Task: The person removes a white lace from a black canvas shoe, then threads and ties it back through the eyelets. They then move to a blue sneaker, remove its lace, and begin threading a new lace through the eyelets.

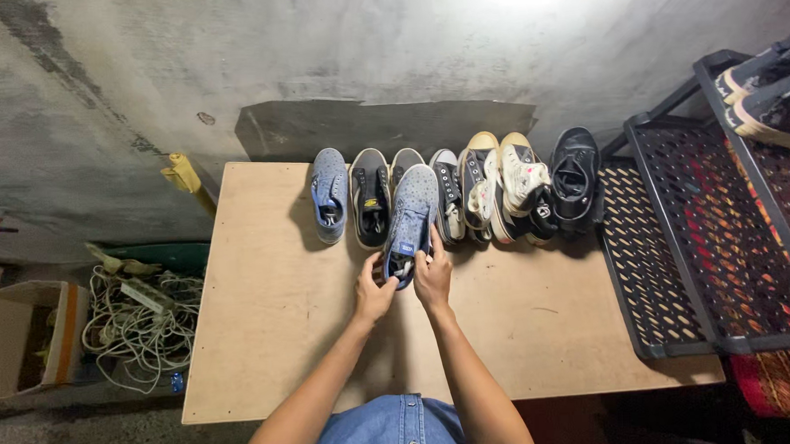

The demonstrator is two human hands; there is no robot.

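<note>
Both hands grip the heel end of a blue speckled sneaker [410,219]: the left hand [373,294] closes on its left side, the right hand [433,275] on its right, above the plywood table [276,343]. Just beyond the hands, the shoe's toe points into a row of shoes [465,192] along the wall. Well right of the right hand stands a black perforated rack [681,263]; far left, tangled cords [133,327].

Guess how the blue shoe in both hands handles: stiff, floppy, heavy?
The blue shoe looks like soft fabric, so its upper probably flexes under the fingers. Both hands, left hand and right hand, lift it by the heel alone, so it is likely light. The flat sole suggests it will sit steady, not roll.
</note>
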